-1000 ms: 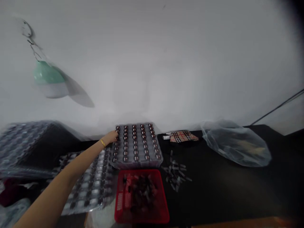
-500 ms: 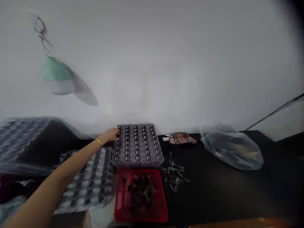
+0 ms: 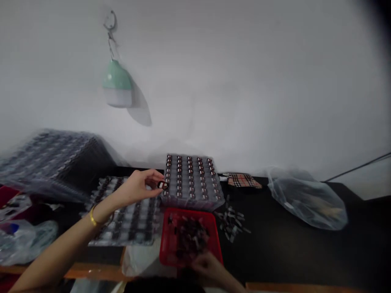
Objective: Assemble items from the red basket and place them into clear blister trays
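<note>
My left hand [image 3: 137, 187] pinches a small black-and-red piece [image 3: 162, 185] between thumb and fingers, just off the left edge of a clear plastic tray [image 3: 191, 177]. That tray holds neat rows of similar pieces. Another tray [image 3: 128, 217] of dark and silver items lies under my left wrist. My right hand [image 3: 207, 264] is blurred at the near rim of a red basket [image 3: 189, 212] full of loose dark pieces [image 3: 189, 236]. Its fingers partly hide the basket's corner. I cannot tell whether it holds anything.
A loose pile of small dark pieces [image 3: 230, 221] lies on the black table [image 3: 290, 252]. Behind it are a plaid pouch [image 3: 244, 181] and a clear plastic bag [image 3: 305, 201]. A tall stack of trays [image 3: 51, 162] stands at the left, before a white wall.
My left hand has drawn back from the tray's edge, now holding a piece. My right hand has come into view at the basket. The whole view has shifted, with the scene moving right.
</note>
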{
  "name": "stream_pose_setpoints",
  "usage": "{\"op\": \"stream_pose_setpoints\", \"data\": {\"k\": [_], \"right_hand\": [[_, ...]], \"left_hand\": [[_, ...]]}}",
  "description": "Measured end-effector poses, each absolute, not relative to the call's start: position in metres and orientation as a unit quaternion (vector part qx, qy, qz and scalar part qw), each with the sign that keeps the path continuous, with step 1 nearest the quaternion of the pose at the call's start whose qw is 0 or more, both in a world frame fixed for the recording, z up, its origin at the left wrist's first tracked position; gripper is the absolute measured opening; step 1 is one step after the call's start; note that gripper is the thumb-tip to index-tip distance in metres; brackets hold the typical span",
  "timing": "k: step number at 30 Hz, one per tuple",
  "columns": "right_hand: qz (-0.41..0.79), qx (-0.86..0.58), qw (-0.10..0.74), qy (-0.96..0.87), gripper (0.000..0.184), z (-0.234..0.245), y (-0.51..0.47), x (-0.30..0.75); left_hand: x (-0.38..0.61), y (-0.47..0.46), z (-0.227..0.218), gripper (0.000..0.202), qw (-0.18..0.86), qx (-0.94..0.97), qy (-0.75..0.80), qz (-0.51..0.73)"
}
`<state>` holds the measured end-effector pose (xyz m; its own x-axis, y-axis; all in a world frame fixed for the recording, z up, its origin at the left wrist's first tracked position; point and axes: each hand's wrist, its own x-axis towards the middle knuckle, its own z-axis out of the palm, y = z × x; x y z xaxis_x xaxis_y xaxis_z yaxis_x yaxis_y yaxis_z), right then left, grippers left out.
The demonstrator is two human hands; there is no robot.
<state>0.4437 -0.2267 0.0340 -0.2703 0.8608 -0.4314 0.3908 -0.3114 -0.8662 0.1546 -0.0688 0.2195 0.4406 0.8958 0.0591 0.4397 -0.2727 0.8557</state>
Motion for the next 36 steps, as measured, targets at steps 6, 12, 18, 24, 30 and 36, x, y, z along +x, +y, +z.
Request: {"op": "stream_pose_setpoints", "data": {"k": [6,12,18,24,30,36], "right_hand": [[0.467,-0.493,0.469,-0.565,0.032,0.150,-0.149,0.389],[0.384,-0.408,0.513,-0.650,0.016,0.220,-0.141,0.339],[0.290,-0.396,0.485,-0.724,0.017,0.221,-0.141,0.323],[0.213,-0.360,0.484,-0.768,0.019,0.224,-0.142,0.317],[0.177,-0.337,0.481,-0.790,0.020,0.225,-0.138,0.321],[0.142,-0.328,0.454,-0.816,0.023,0.227,-0.138,0.328]], "left_hand": [[0.139,-0.105,0.250,0.034,0.485,0.717,0.410,0.287],[0.124,-0.118,0.258,0.035,0.484,0.729,0.394,0.282],[0.109,-0.120,0.260,0.038,0.489,0.723,0.403,0.277],[0.104,-0.117,0.256,0.041,0.504,0.717,0.395,0.277],[0.105,-0.112,0.256,0.042,0.539,0.699,0.378,0.279],[0.114,-0.111,0.250,0.049,0.583,0.650,0.374,0.312]]}}
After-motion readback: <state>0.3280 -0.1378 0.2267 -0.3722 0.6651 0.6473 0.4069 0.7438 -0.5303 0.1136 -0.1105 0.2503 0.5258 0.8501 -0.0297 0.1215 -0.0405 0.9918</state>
